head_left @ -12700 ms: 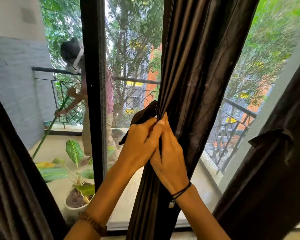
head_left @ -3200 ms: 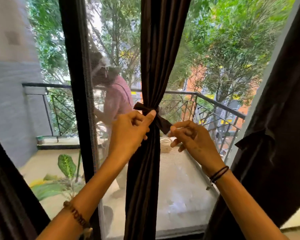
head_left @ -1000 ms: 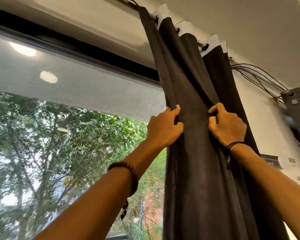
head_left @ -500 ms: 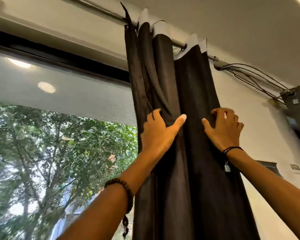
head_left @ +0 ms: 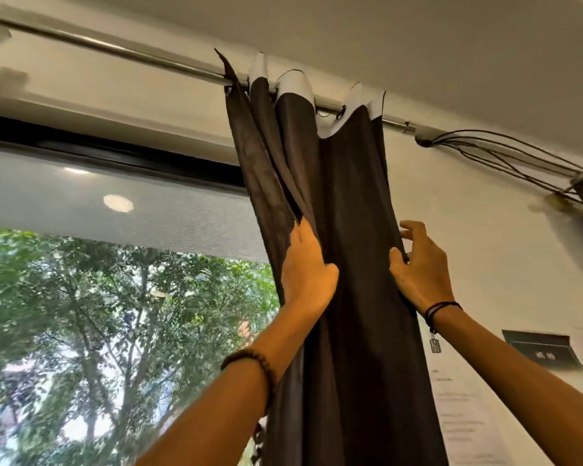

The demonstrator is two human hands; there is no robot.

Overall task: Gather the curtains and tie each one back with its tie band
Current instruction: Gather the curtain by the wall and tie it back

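Gathering stage, upper section only. Item: one dark brown curtain (head_left: 350, 230), hung from the curtain rod (head_left: 115, 50) and bunched into a few deep pleats near the rod's right end, short of the point where the cables (head_left: 502, 153) run off it. It falls straight down from the rod and out of view at the bottom. Left hand (head_left: 308, 270): raised below the rod on the curtain's left side, with nearly straight fingers pushed up into a fold and the thumb lying on the front of the cloth, pressing rather than clasping. Right hand (head_left: 421, 270): level with the left hand under the rod, at the curtain's right edge. Its thumb is on the front of the cloth and its loosely bent fingers reach round that edge in a light hold. Window (head_left: 115, 314): below the rod's left and middle stretch, uncovered, with trees showing through. Wall (head_left: 502, 264): below the rod's right end, just behind the curtain. Tie band: not in view. Status, as a judgement: the pleats are drawn together at the top, but the cloth between the hands lies broad and loose, so gathering looks unfinished. Tying of this curtain is not yet begun. The state of any other curtain cannot be told.
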